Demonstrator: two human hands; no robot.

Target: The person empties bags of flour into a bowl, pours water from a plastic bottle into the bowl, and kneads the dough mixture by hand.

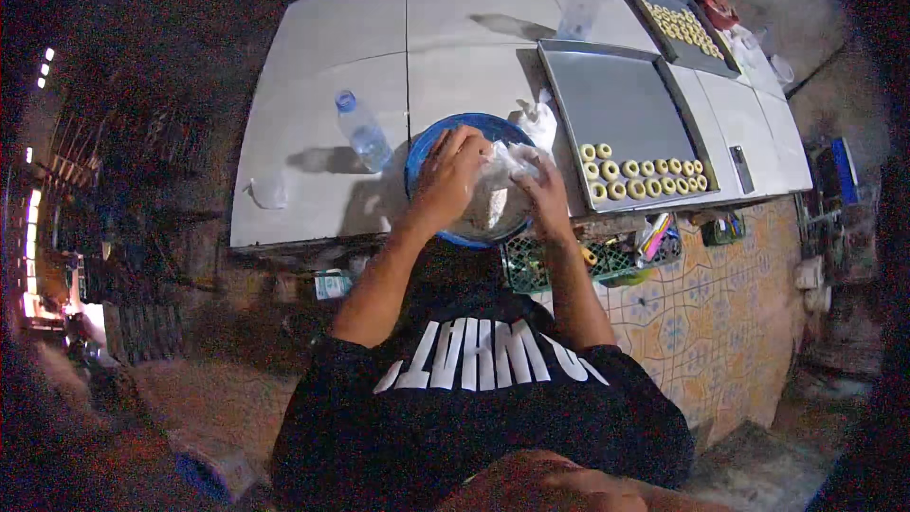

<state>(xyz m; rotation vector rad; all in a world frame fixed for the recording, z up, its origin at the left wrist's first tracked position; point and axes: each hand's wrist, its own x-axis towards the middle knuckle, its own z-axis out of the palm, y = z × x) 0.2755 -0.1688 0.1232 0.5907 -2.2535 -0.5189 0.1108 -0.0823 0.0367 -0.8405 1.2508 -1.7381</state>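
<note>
Both my hands are over a blue round basin (pixel 411 173) at the table's near edge. My left hand (pixel 450 177) has its fingers curled at the left side of a white plastic bag (pixel 499 165). Gripping the bag's other side is my right hand (pixel 542 192). Below the bag, a pale, grainy white mass (pixel 496 208) shows in the basin; whether it is falling or lying there I cannot tell. Behind the basin's right rim stands a second white plastic bag (pixel 538 123), bunched at the top.
Left of the basin stands a clear plastic bottle (pixel 364 136). A metal tray (pixel 616 95) with ring-shaped dough pieces (pixel 652 188) lies right, near a phone (pixel 740 169). Farther back are a taller bottle (pixel 585 0), another filled tray (pixel 652 0) and a person's hand (pixel 722 8). A green crate (pixel 526 270) sits below.
</note>
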